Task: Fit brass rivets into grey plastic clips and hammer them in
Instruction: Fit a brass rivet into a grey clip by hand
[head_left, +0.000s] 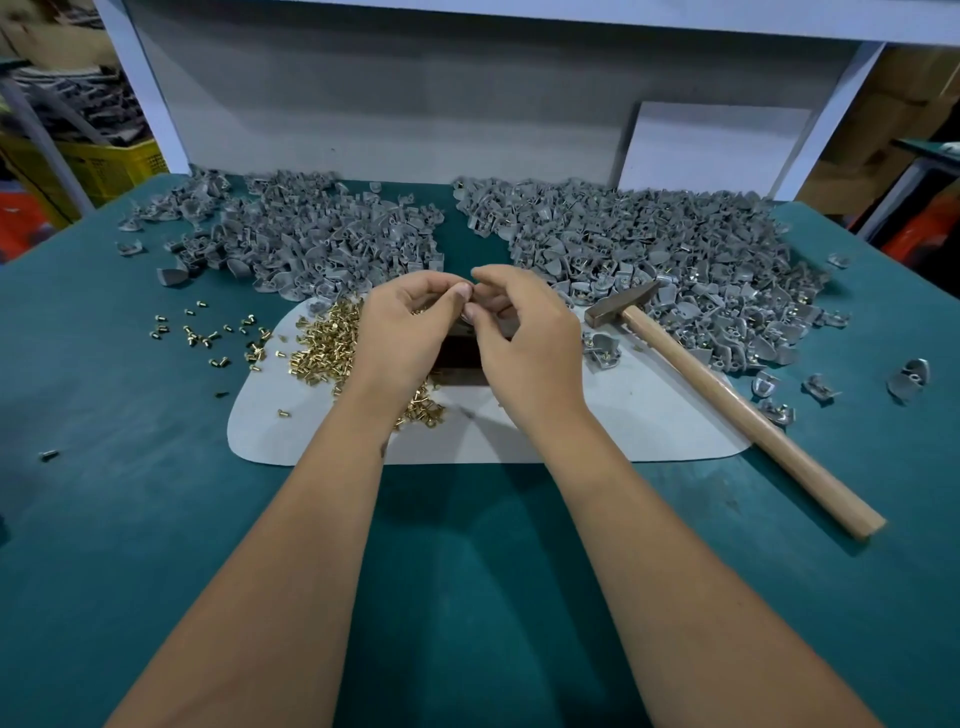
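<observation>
My left hand and my right hand meet fingertip to fingertip above a dark block on the white mat. Their curled fingers pinch a small grey clip between them; it is mostly hidden, and I cannot see a rivet in it. A heap of brass rivets lies just left of my left hand. A wooden-handled hammer lies on the mat's right side, head pointing away. One pile of grey clips spreads at the back left, another at the back right.
Loose rivets scatter over the green tabletop left of the mat. Stray clips lie at the far right. A grey back panel and a white board stand behind the piles.
</observation>
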